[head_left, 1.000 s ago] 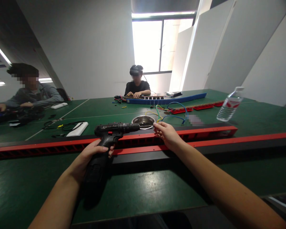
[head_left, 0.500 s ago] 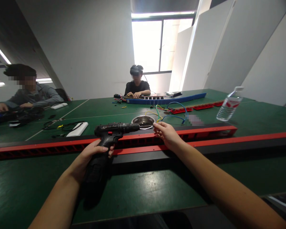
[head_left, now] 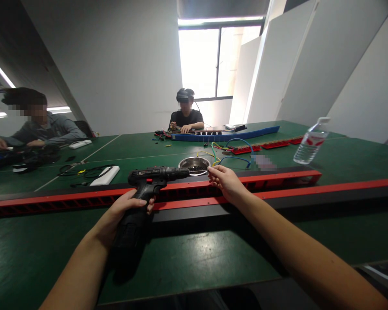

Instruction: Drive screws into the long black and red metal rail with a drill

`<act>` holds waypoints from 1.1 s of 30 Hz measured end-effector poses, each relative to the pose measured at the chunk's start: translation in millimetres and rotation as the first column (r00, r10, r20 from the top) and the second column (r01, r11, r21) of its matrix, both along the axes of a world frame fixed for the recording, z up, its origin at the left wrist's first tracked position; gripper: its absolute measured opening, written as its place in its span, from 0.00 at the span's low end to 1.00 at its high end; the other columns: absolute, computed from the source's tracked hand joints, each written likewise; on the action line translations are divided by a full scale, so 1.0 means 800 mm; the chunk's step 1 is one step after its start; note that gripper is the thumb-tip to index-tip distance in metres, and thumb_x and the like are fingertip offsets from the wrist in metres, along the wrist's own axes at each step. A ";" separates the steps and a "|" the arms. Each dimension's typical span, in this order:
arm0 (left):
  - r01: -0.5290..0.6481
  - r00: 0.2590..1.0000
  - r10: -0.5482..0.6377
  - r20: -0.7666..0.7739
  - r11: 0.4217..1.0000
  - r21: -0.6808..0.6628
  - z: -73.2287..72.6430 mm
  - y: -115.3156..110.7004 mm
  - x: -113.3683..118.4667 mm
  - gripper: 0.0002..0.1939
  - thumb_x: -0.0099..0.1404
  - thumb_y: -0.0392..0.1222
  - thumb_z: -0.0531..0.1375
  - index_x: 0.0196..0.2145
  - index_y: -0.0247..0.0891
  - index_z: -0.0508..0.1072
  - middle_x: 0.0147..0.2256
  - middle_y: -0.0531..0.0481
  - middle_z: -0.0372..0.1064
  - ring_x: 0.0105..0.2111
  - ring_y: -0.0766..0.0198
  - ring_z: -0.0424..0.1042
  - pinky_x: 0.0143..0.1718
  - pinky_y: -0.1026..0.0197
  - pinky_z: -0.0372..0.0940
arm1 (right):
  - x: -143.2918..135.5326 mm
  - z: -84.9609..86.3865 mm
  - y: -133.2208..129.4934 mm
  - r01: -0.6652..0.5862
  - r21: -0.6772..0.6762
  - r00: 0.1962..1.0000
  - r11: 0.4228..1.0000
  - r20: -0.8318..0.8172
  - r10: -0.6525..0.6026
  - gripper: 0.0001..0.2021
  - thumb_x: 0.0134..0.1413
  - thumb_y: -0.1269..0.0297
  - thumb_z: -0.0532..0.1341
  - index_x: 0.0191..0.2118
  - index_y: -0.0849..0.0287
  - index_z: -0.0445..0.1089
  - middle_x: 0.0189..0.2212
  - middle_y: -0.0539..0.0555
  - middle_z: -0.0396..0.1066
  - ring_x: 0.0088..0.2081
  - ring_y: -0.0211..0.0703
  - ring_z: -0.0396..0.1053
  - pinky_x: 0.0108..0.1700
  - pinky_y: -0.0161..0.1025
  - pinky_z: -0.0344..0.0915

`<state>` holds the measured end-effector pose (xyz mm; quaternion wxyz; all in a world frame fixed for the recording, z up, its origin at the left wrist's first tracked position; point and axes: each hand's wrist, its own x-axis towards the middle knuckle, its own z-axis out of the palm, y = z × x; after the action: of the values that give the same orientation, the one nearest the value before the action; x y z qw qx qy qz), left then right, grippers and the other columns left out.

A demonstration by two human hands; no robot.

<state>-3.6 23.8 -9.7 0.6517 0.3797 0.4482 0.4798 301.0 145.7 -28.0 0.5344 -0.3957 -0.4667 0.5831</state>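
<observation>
Fingers (head_left: 151, 206) of the left hand (head_left: 124, 206) were clamped around the drill (head_left: 148, 176). The right hand's (head_left: 225, 178) were pinched together at its bit's (head_left: 199, 172) tip.

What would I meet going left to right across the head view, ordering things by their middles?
Person in grey sleeves, nearer white block, black drill, metal bowl, right hand, clear bottle.

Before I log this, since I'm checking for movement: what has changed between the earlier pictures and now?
The co-worker at left has shifted slightly left in view; the far co-worker has raised one hand. Nothing visibly taken or released. Unchanged: the left hand grips the drill, the right hand pinches at its tip near the metal bowl, the bottle stays put.
</observation>
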 end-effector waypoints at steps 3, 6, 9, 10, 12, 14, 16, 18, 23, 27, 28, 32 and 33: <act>0.009 1.000 -0.009 -0.011 1.000 0.004 -0.001 0.000 -0.001 0.11 0.59 0.34 0.66 0.41 0.33 0.78 0.35 0.43 0.73 0.32 0.63 0.72 0.33 0.64 0.69 | 0.000 -0.001 0.001 0.002 0.002 1.000 1.000 -0.003 -0.002 0.23 0.35 0.49 0.76 0.29 0.59 0.68 0.23 0.48 0.68 0.25 0.34 0.63 0.28 0.34 0.57; 0.012 1.000 -0.012 -0.019 1.000 0.012 -0.001 -0.001 -0.001 0.11 0.59 0.34 0.66 0.41 0.33 0.79 0.35 0.44 0.73 0.32 0.63 0.72 0.34 0.65 0.69 | -0.001 -0.001 0.001 0.000 0.008 1.000 1.000 -0.003 0.000 0.23 0.35 0.49 0.76 0.29 0.59 0.68 0.23 0.48 0.68 0.25 0.34 0.64 0.28 0.34 0.58; 0.018 1.000 -0.018 -0.022 1.000 0.019 -0.006 0.003 -0.005 0.13 0.59 0.35 0.66 0.43 0.33 0.79 0.35 0.43 0.73 0.33 0.63 0.72 0.35 0.64 0.70 | -0.001 0.000 0.000 0.001 -0.001 1.000 1.000 -0.005 -0.001 0.24 0.34 0.49 0.76 0.29 0.59 0.68 0.23 0.47 0.68 0.26 0.34 0.64 0.28 0.34 0.58; 0.019 1.000 -0.018 -0.024 1.000 0.021 -0.009 0.006 -0.008 0.13 0.59 0.35 0.67 0.43 0.33 0.79 0.36 0.43 0.73 0.33 0.63 0.72 0.35 0.64 0.70 | -0.001 0.000 0.000 0.002 -0.004 1.000 1.000 -0.006 -0.002 0.24 0.33 0.48 0.76 0.29 0.59 0.68 0.23 0.47 0.68 0.26 0.34 0.64 0.28 0.34 0.58; 0.023 0.999 -0.022 -0.026 0.999 0.027 -0.014 0.011 -0.012 0.15 0.57 0.35 0.68 0.43 0.33 0.79 0.36 0.43 0.73 0.33 0.62 0.73 0.35 0.63 0.70 | 0.000 0.000 0.000 0.003 0.000 1.000 1.000 -0.007 -0.003 0.24 0.34 0.48 0.76 0.30 0.59 0.68 0.23 0.47 0.68 0.26 0.34 0.64 0.28 0.34 0.58; 0.016 0.999 -0.015 -0.029 0.999 0.033 -0.017 0.013 -0.013 0.16 0.54 0.36 0.70 0.42 0.32 0.79 0.35 0.43 0.74 0.33 0.61 0.73 0.35 0.62 0.71 | 0.000 -0.002 0.001 0.004 0.010 1.000 1.000 0.001 -0.004 0.24 0.35 0.48 0.76 0.29 0.59 0.68 0.23 0.47 0.68 0.26 0.34 0.64 0.28 0.34 0.58; -0.011 0.999 0.012 -0.036 0.999 0.046 -0.015 0.012 -0.009 0.17 0.52 0.35 0.71 0.41 0.31 0.79 0.35 0.43 0.74 0.32 0.60 0.74 0.34 0.61 0.71 | 0.001 -0.004 0.002 0.007 0.018 1.000 1.000 0.011 -0.007 0.23 0.36 0.47 0.75 0.29 0.59 0.68 0.23 0.48 0.68 0.25 0.34 0.64 0.28 0.34 0.58; -0.051 0.997 0.054 -0.051 0.996 0.069 -0.010 0.009 -0.002 0.16 0.52 0.34 0.71 0.40 0.32 0.79 0.35 0.43 0.75 0.32 0.61 0.74 0.35 0.61 0.71 | 0.001 -0.006 0.003 0.012 0.031 1.000 0.999 0.013 -0.012 0.22 0.37 0.48 0.75 0.29 0.58 0.68 0.23 0.48 0.69 0.25 0.34 0.65 0.28 0.34 0.58; -0.081 0.986 0.094 -0.139 0.992 0.096 0.005 0.012 0.003 0.18 0.45 0.35 0.74 0.36 0.31 0.80 0.31 0.43 0.76 0.28 0.60 0.74 0.29 0.61 0.71 | 0.001 -0.006 0.004 0.019 0.114 0.998 0.993 0.058 -0.026 0.20 0.42 0.48 0.72 0.30 0.57 0.68 0.24 0.48 0.70 0.26 0.37 0.66 0.27 0.35 0.58; -0.073 0.950 0.100 -0.297 0.992 0.102 0.024 0.020 -0.008 0.20 0.43 0.39 0.75 0.35 0.30 0.79 0.30 0.42 0.77 0.28 0.57 0.75 0.28 0.60 0.72 | 0.006 0.007 0.004 0.014 0.238 0.976 0.971 0.207 -0.065 0.17 0.47 0.50 0.69 0.28 0.57 0.67 0.23 0.49 0.70 0.26 0.39 0.67 0.30 0.37 0.61; -0.078 0.938 0.114 -0.328 0.990 0.120 0.032 0.020 -0.011 0.20 0.45 0.40 0.75 0.36 0.31 0.79 0.30 0.42 0.78 0.28 0.57 0.76 0.29 0.61 0.72 | 0.009 0.011 0.003 -0.005 0.285 0.960 0.959 0.270 -0.075 0.16 0.49 0.50 0.68 0.26 0.57 0.67 0.22 0.50 0.70 0.26 0.39 0.67 0.31 0.38 0.61; -0.049 0.867 0.117 -0.484 0.987 0.151 0.079 0.016 -0.021 0.18 0.50 0.41 0.74 0.37 0.31 0.77 0.28 0.45 0.77 0.27 0.58 0.76 0.28 0.63 0.71 | 0.025 0.030 0.001 -0.176 0.370 0.841 0.912 0.538 -0.056 0.19 0.55 0.50 0.65 0.23 0.58 0.69 0.22 0.54 0.72 0.26 0.41 0.67 0.33 0.40 0.61; -0.021 0.832 0.105 -0.544 0.987 0.158 0.094 0.016 -0.023 0.19 0.51 0.42 0.74 0.39 0.30 0.77 0.27 0.45 0.77 0.26 0.57 0.76 0.26 0.63 0.71 | 0.029 0.034 -0.001 -0.234 0.335 0.808 0.913 0.590 -0.009 0.19 0.56 0.50 0.66 0.23 0.59 0.71 0.22 0.55 0.73 0.26 0.42 0.67 0.32 0.40 0.61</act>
<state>-21.9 36.4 65.3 0.4495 0.5332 0.5927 0.4030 324.4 145.1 -1.2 0.3986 -0.4101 -0.7369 0.3605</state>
